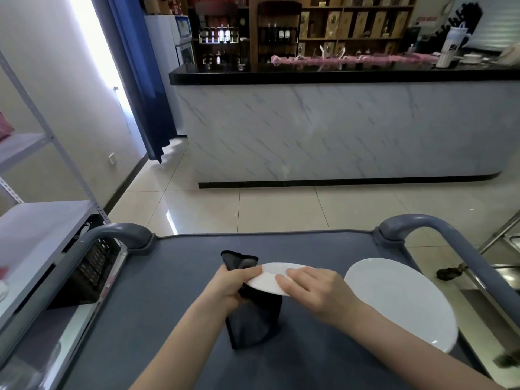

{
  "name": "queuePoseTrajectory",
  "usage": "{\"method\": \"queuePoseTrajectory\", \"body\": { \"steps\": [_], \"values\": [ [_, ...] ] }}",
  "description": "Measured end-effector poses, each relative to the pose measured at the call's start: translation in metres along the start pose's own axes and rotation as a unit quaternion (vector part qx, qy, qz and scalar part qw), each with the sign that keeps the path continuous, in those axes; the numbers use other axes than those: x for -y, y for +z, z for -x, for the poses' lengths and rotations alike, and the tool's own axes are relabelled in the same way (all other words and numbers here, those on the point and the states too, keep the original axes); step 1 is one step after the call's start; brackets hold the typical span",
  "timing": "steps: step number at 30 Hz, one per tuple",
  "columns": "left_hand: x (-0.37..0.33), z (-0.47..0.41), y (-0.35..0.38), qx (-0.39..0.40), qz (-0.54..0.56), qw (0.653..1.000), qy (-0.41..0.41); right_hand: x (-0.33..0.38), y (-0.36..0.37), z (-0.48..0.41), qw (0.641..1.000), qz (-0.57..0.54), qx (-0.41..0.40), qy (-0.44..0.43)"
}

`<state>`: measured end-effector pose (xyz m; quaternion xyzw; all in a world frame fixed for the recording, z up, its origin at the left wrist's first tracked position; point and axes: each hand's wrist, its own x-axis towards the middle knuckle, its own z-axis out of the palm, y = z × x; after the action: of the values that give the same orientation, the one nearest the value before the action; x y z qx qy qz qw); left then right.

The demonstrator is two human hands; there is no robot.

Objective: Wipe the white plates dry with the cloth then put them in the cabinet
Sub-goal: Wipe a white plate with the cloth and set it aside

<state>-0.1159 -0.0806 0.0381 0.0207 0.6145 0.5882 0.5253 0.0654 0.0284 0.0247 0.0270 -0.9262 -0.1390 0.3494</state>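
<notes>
A small white plate (268,280) is held tilted above the grey cart top (157,305). My left hand (233,285) grips a dark cloth (253,319) against the plate's left rim; the cloth wraps over the edge and hangs down below the plate. My right hand (312,288) holds the plate's right side, fingers lying over its upper face. A larger white plate (399,299) lies flat on the cart to the right, untouched.
The cart has grey tubular handles at the far left (118,232) and far right (422,223). A metal shelf rack (42,220) stands at the left with a black crate (92,266). A marble-fronted counter (337,130) stands across the tiled floor.
</notes>
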Motion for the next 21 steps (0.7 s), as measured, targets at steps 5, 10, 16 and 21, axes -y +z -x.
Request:
{"method": "queuePoseTrajectory", "body": {
  "steps": [5, 10, 16, 21],
  "values": [
    [0.003, -0.006, -0.008, -0.014, 0.065, 0.998, 0.009, 0.004, -0.001, 0.007, 0.999, -0.019, 0.027, 0.003],
    [0.009, -0.015, -0.024, -0.007, 0.107, 0.994, 0.013, 0.006, -0.002, 0.012, 0.99, -0.083, 0.088, 0.073],
    [0.018, -0.014, -0.043, 0.043, 0.116, 0.992, 0.039, -0.001, 0.0, 0.022, 0.86, -0.265, 0.309, 0.309],
    [0.025, -0.014, -0.054, 0.086, 0.11, 0.988, 0.064, 0.0, 0.009, 0.011, 0.758, -0.348, 0.289, 0.47]
  ]
}}
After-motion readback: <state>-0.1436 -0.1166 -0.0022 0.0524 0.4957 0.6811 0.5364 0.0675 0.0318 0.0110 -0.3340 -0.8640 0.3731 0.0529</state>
